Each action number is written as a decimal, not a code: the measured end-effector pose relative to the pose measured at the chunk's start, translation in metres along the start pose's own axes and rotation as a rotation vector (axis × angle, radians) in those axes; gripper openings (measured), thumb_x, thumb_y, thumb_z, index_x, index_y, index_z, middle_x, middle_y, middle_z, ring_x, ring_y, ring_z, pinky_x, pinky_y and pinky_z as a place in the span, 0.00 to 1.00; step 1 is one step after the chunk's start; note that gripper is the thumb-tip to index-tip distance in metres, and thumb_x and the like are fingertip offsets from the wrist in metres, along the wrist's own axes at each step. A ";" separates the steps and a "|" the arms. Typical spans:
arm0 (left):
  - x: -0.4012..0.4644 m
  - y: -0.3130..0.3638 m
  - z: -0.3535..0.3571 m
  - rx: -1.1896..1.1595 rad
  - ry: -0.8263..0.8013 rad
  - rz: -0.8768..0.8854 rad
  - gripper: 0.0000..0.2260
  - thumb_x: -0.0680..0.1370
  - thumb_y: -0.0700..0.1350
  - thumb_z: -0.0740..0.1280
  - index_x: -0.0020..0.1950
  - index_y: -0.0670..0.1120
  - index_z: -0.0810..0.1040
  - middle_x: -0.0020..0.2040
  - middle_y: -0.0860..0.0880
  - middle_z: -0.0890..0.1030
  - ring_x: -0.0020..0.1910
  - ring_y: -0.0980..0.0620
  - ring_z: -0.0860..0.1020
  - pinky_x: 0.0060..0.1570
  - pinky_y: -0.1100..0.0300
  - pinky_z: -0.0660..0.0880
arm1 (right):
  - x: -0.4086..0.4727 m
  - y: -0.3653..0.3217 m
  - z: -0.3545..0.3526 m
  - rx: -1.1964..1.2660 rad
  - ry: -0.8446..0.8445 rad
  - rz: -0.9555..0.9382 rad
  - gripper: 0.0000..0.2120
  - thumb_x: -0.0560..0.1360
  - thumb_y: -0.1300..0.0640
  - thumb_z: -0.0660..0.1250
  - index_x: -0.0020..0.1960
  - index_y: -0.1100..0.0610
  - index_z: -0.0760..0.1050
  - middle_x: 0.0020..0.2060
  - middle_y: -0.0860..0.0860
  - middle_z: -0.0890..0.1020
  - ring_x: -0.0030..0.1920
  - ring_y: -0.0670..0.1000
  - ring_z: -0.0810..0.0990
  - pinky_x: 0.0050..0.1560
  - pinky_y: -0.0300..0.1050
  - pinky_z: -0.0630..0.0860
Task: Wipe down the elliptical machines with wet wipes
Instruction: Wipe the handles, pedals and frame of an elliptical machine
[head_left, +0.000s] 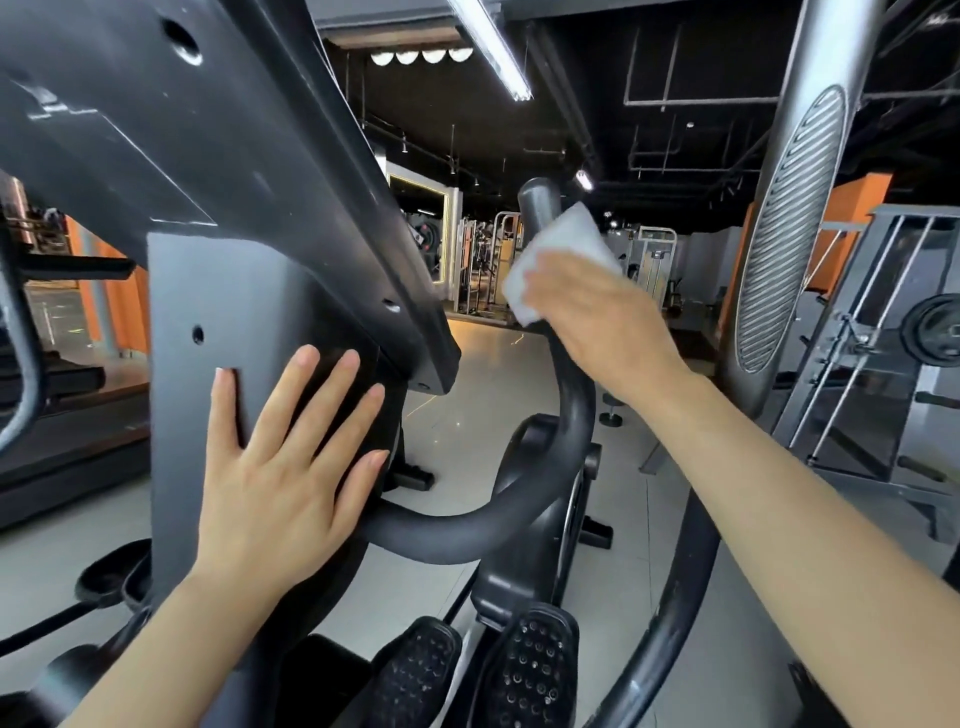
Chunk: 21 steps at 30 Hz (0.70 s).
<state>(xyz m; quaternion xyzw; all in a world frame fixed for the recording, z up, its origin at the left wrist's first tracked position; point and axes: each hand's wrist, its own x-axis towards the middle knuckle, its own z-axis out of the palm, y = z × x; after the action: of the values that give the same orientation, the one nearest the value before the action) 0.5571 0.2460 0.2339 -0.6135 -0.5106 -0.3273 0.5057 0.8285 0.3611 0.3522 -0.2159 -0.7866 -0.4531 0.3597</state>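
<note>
The left hand (283, 467) lies flat on the dark grey console housing (208, 322) of the elliptical machine, with its 4 fingers straight and spread and the thumb apart at the left; it presses on the panel and holds nothing. The right hand (597, 317) is raised higher and further forward, and it holds a white wet wipe (558, 254) against the upper part of the black curved handlebar (566, 410). The wipe is folded and wraps the bar just below its rounded top end (537, 200); the fingers are bent over the wipe, but their tips are hidden behind the hand, so the exact grip cannot be seen. The handlebar goes down from the wipe, bends to the left and joins the housing just beside the left hand's little finger. Above the left hand the slanted underside of the console (234, 119) fills the upper left of the view. At the bottom, between the 2 forearms, there are 2 black foot pedals (524, 670) with a pattern of small studs. At the right stands a silver moving arm (795, 218) with a ribbed oval grip area, well apart from the right hand. Behind it is a grey weight rack (883, 322) with a black plate. The floor (493, 395) is of pale glossy tiles, and more gym machines stand far in the background under a dark ceiling with a long tube lamp (493, 52).
</note>
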 end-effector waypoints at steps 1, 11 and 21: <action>0.000 0.000 0.000 -0.003 -0.002 0.001 0.20 0.82 0.52 0.57 0.69 0.45 0.77 0.73 0.43 0.71 0.75 0.41 0.62 0.72 0.34 0.51 | -0.017 0.000 0.006 -0.032 -0.127 -0.026 0.11 0.73 0.69 0.64 0.50 0.59 0.80 0.58 0.56 0.81 0.56 0.57 0.79 0.53 0.47 0.75; -0.002 -0.001 0.002 -0.008 -0.005 0.012 0.20 0.84 0.52 0.56 0.69 0.45 0.77 0.73 0.42 0.72 0.76 0.41 0.60 0.71 0.32 0.51 | -0.099 -0.051 0.015 0.268 -0.501 0.425 0.13 0.80 0.57 0.55 0.56 0.54 0.79 0.50 0.52 0.81 0.53 0.57 0.78 0.52 0.50 0.75; -0.003 0.001 0.001 -0.019 0.007 -0.003 0.19 0.84 0.52 0.56 0.68 0.44 0.78 0.72 0.42 0.72 0.76 0.41 0.60 0.71 0.32 0.52 | -0.061 -0.081 -0.038 0.942 0.152 1.042 0.16 0.81 0.54 0.61 0.44 0.38 0.83 0.43 0.36 0.84 0.48 0.37 0.80 0.55 0.46 0.75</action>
<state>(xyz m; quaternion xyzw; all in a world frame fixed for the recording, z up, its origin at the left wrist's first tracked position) 0.5568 0.2463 0.2305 -0.6162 -0.5069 -0.3350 0.5012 0.8284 0.2872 0.2730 -0.3536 -0.6660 0.1530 0.6387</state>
